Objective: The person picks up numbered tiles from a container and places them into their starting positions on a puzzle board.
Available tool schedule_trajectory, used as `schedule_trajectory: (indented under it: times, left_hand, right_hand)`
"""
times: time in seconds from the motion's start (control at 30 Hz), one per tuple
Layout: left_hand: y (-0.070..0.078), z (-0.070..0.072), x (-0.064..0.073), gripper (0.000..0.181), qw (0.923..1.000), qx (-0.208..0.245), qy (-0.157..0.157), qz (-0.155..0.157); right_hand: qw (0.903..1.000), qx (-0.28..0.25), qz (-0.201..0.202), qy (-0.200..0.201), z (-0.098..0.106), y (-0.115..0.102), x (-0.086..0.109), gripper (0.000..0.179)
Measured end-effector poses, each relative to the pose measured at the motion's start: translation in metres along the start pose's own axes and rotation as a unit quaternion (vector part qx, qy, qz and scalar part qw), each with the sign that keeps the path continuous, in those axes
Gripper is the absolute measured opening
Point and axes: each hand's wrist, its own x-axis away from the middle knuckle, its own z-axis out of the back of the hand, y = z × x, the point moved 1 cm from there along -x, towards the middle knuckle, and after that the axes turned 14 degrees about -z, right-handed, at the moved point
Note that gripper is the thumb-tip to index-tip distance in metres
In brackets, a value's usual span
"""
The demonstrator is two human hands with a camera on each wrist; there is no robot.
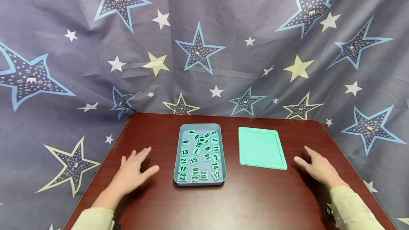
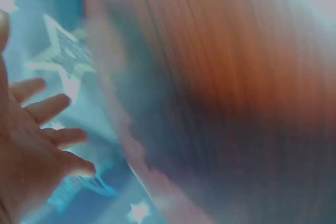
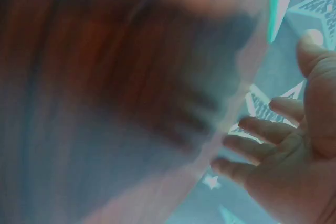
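Note:
A grey-blue tray (image 1: pixel 199 183) in the middle of the table holds many loose green number tiles (image 1: pixel 194 160), lying at various angles, some overlapping. To its right lies a flat mint-green square frame (image 1: pixel 262 147) with a raised rim and nothing in it. My left hand (image 1: pixel 132 173) hovers left of the tray, fingers spread, holding nothing; its spread fingers also show in the left wrist view (image 2: pixel 37 140). Right of the frame, my right hand (image 1: pixel 319 168) is over the table with relaxed fingers and nothing in its grasp. Neither hand touches the tray or frame.
The dark red wooden table (image 1: pixel 249 201) has rounded far corners. Behind it and at both sides hangs a grey-purple curtain (image 1: pixel 217 81) printed with stars. Light sleeves (image 1: pixel 353 208) cover both forearms.

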Motion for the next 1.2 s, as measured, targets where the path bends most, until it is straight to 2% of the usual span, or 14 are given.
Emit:
schedule_trajectory:
  times: [0.1, 0.2, 0.33, 0.53, 0.83, 0.93, 1.03, 1.1, 1.2]
  left_hand:
    - [0.031, -0.013, 0.001, 0.085, 0.9997, 0.021, 0.004, -0.014]
    - [0.056, -0.024, -0.003, 0.084, 0.9993, 0.025, -0.010, -0.027]
    - [0.071, -0.034, -0.007, 0.082, 0.9988, 0.028, -0.038, -0.014]
    - [0.072, -0.044, -0.008, 0.081, 0.9959, 0.061, -0.066, 0.013]
    - [0.071, -0.042, -0.009, 0.076, 0.9964, 0.068, -0.049, -0.013]
    - [0.071, -0.041, -0.009, 0.075, 0.9963, 0.066, -0.052, -0.014]
    - [0.071, -0.041, -0.008, 0.076, 0.9965, 0.061, -0.057, -0.007]
    - [0.071, -0.042, -0.008, 0.076, 0.9967, 0.055, -0.060, -0.004]
    - [0.072, -0.044, -0.009, 0.075, 0.9965, 0.054, -0.063, -0.001]
  right_hand:
    - [0.9988, -0.031, 0.036, 0.010, -0.006, -0.019, 0.000, 0.081]
    - [0.9975, -0.041, 0.056, 0.007, -0.012, -0.038, -0.003, 0.075]
    - [0.9979, -0.031, 0.056, -0.008, -0.020, -0.061, -0.010, 0.073]
    - [0.9979, -0.016, 0.060, -0.021, -0.026, -0.078, -0.018, 0.070]
    - [0.9957, -0.016, 0.073, -0.055, -0.025, -0.098, -0.023, 0.071]
    - [0.9958, -0.001, 0.082, -0.040, -0.023, -0.112, -0.028, 0.066]
    - [0.9929, -0.008, 0.118, 0.003, -0.020, -0.143, -0.032, 0.055]
    - [0.9861, -0.024, 0.162, 0.028, -0.018, -0.174, -0.033, 0.047]
    - [0.9733, -0.027, 0.226, 0.031, -0.020, -0.226, -0.030, 0.037]
